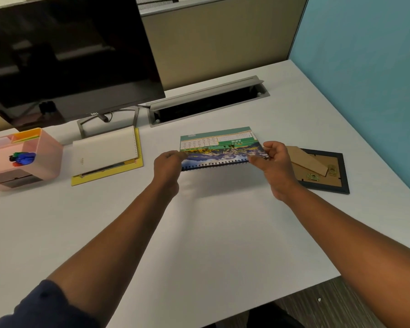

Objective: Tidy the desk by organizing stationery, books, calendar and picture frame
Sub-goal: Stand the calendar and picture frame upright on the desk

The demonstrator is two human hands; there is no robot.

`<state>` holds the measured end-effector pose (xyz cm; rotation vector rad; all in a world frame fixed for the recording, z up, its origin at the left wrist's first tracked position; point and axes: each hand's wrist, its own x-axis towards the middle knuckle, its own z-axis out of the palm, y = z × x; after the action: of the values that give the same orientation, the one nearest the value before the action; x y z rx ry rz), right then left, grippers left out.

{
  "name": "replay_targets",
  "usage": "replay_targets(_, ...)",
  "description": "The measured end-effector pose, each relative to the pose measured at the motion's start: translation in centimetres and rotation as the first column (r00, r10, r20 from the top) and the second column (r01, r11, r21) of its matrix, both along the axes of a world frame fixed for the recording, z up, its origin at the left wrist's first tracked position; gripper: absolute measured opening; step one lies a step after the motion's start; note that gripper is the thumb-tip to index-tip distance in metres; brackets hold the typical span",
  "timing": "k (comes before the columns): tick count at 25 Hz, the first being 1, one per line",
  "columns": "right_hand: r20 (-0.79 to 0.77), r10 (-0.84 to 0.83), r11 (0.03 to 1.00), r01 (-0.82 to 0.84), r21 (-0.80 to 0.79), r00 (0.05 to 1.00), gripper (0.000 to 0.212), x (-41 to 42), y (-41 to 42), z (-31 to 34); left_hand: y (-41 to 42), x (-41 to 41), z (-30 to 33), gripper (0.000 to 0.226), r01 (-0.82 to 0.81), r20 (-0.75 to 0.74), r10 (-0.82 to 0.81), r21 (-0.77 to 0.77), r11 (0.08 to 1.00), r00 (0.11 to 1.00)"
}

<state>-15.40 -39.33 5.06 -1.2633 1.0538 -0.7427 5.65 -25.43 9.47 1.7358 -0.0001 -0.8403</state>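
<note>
Over the white worktop (211,233), the left hand (167,166) and the right hand (273,162) each pinch one end of the spiral calendar (220,147), holding it slightly above the surface. Just beside it on the right, the picture frame (322,170) lies face down. Further left lie stacked books (107,155) and a pink organizer (21,157) with pens.
</note>
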Motion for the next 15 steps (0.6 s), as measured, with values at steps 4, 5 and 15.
replay_targets(4,0.013,0.024,0.996,-0.023,-0.088,1.000,0.047,0.3,0.1,0.9,-0.5,0.5,1.9,0.010,-0.137,-0.070,0.133,-0.043,0.990,0.989)
replay_targets(5,0.002,0.021,0.992,-0.021,-0.125,1.000,0.043,0.4,0.2,1.1,-0.6,0.5,2.3,0.009,-0.144,-0.073,0.140,-0.057,0.988,0.987)
replay_targets(15,0.075,-0.031,0.991,0.040,-0.124,0.997,0.030,1.2,-0.5,3.6,-1.7,1.1,3.3,0.020,0.074,0.233,-0.043,-0.126,0.989,0.971)
